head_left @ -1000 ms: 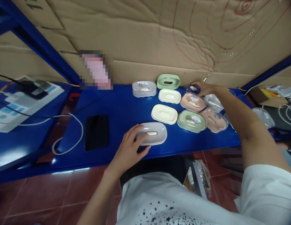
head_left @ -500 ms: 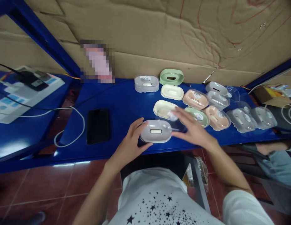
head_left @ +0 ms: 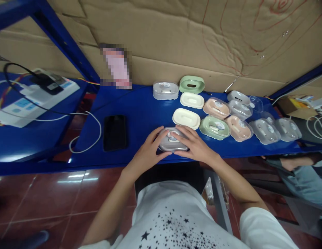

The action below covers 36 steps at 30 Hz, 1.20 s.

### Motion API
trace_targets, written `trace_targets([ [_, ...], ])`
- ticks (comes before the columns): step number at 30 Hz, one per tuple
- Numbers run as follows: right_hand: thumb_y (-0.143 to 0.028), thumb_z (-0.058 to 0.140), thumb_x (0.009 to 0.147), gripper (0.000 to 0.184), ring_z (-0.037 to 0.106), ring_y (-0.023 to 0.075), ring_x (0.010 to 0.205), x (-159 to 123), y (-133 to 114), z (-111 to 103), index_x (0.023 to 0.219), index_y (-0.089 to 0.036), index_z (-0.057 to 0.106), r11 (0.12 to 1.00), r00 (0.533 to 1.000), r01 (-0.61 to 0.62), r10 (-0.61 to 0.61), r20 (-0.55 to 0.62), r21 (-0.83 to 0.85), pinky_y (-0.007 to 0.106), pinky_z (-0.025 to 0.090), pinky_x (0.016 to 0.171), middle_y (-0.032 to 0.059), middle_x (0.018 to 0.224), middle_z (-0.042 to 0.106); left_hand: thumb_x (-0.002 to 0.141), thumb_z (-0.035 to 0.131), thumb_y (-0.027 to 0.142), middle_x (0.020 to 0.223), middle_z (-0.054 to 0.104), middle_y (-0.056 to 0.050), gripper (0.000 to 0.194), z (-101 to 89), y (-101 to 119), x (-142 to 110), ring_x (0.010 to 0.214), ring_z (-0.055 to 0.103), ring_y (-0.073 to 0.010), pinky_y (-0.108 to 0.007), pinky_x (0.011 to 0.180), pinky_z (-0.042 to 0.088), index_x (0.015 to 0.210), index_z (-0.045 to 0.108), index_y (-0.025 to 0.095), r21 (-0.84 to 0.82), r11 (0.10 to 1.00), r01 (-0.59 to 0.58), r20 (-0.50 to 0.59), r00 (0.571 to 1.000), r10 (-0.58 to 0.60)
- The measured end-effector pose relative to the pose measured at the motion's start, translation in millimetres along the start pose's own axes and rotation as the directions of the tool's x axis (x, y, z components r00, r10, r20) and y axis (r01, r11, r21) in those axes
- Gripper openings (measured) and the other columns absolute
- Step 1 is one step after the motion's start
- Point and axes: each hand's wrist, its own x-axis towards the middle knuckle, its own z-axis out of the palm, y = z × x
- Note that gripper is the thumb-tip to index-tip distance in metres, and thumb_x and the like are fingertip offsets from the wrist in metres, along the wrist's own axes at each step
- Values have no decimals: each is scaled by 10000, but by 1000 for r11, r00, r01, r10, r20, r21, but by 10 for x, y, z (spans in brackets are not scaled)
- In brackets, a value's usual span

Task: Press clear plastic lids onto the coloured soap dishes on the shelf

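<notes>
A clear plastic lid with a round sticker [head_left: 168, 141], carried over the worktop by the right hand half a second ago, is now set over the grey oval plastic box [head_left: 173, 149]. The box is thus judged to be covered, though whether the rim is fully seated cannot be told beneath the fingers. It is placed near the front edge of the blue metal worktop [head_left: 140, 117] and is clasped at its two ends by the left hand [head_left: 149, 147] and the right hand [head_left: 198, 145], with fingers laid over the top.

Just beyond the fingers, a cream oval plastic tray [head_left: 186, 118] is set close enough to be nudged. To the right, a lidded green oval box [head_left: 215, 127] is placed beside a lidded peach oval box [head_left: 240, 128]. A black flat slab [head_left: 115, 132] is left well apart, on the left.
</notes>
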Motion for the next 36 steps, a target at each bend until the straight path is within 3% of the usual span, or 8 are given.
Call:
trace_targets([
  [6,-562,370,1145,748,239,314,1694,-183,191,17,1787,-341,56,987,979,-148,155,-131,66,624,283,1358,89,1818,262,976,779,373,1675,395,-147,704,-96,-44,62,1570,438,-354,-528,1268,448,1597,453,311,133,990,39,-137,990,-20],
  [10,-530,405,1142,693,378,328,1638,-270,222,92,1770,-289,236,954,943,-298,289,-163,-36,625,336,1341,126,1735,435,948,782,357,1599,423,-235,662,-347,-189,354,1511,440,-459,-637,1241,417,1540,538,185,405,894,193,-288,955,-76],
  [15,-471,467,1137,540,570,320,1484,-280,129,159,1621,-241,534,954,937,-293,274,-218,-63,577,446,1288,136,1571,617,966,715,298,1585,465,-273,684,-566,-273,963,1430,511,-471,-601,1170,468,1575,487,84,521,780,347,-275,933,-232],
  [20,-413,490,1134,500,596,312,1458,-308,97,164,1602,-250,557,978,962,-202,187,-199,-57,582,470,1272,133,1523,657,938,731,265,1629,475,-252,758,-531,-168,1264,1482,483,-473,-607,1200,433,1626,454,110,575,767,283,-184,959,-216],
  [24,-352,456,1141,586,490,286,1572,-335,129,79,1719,-304,369,994,977,-111,107,-182,-13,592,430,1307,94,1664,543,1037,631,362,1719,382,-257,710,-414,-20,1011,1582,382,-472,-655,1255,352,1669,405,132,542,829,136,-211,977,-22],
  [29,-262,360,1139,556,495,279,1569,-189,314,-310,1690,-275,432,974,960,-193,162,-227,-121,582,400,1314,86,1627,587,1097,568,455,1679,513,-126,498,-170,74,356,1568,460,-366,-613,1290,357,1564,570,280,436,877,-200,82,980,183],
  [32,-221,330,1123,524,548,330,1516,71,510,-599,1590,-153,558,907,955,-289,248,-164,-308,597,385,1291,173,1551,642,1103,569,419,1483,691,-114,403,-97,55,75,1445,592,-352,-661,1305,308,1471,654,280,455,875,-163,53,986,156],
  [36,-203,386,1097,494,650,385,1370,557,810,-855,1519,-68,602,803,923,-323,383,19,-502,575,459,1183,239,1445,695,1101,568,380,1552,633,-142,454,-83,46,112,1430,601,-349,-620,1275,381,1539,599,263,459,877,-142,18,988,150],
])
